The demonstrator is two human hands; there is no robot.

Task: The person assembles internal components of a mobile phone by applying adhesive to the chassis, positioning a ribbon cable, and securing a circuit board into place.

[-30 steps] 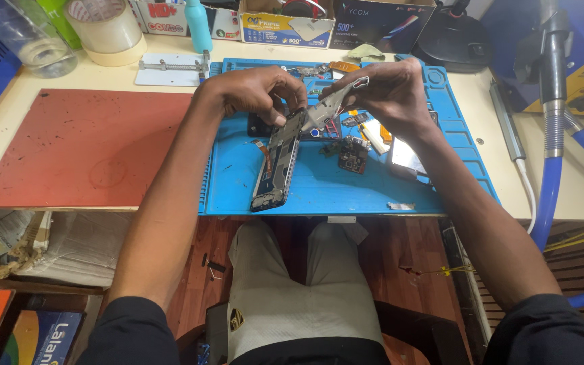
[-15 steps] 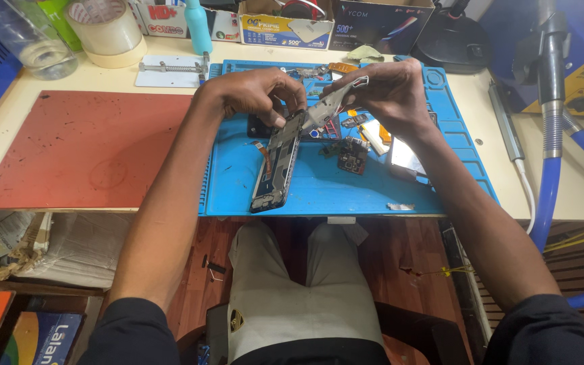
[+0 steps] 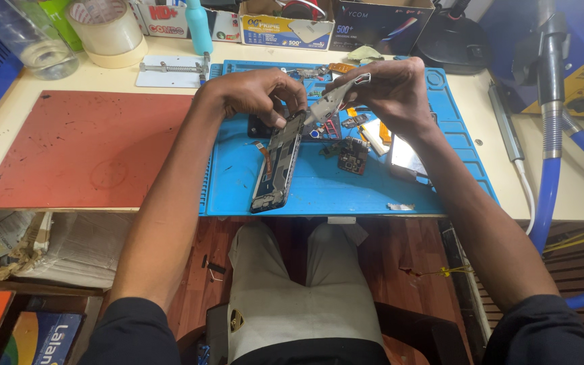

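The left hand (image 3: 258, 91) pinches the top end of an opened phone frame (image 3: 278, 162), holding it tilted so that its lower end rests on the blue repair mat (image 3: 319, 189). The grip is narrow, fingers closed on the frame's upper edge. The right hand (image 3: 390, 91) is closed around a pair of grey tweezers (image 3: 332, 101), whose tips meet the frame's top end just beside the left fingertips. Whether the tips hold any part cannot be told.

Loose parts lie on the mat to the right of the frame: a small circuit board (image 3: 353, 157), a screen piece (image 3: 407, 157) and other small components. A red mat (image 3: 82, 145) lies to the left on the worktop (image 3: 569, 196). A roll of tape (image 3: 106, 30) stands at the far edge.

In my judgement, the work at the frame's top end calls for a steady left-hand hold, the frame's lower end kept planted on the mat, and a light, shallow tweezer approach, so that the tips do not slip across the exposed interior.

Compared with the frames from half a second and one second ago, both hands, the tweezers and the frame hold essentially the same positions; no notable shift shows.
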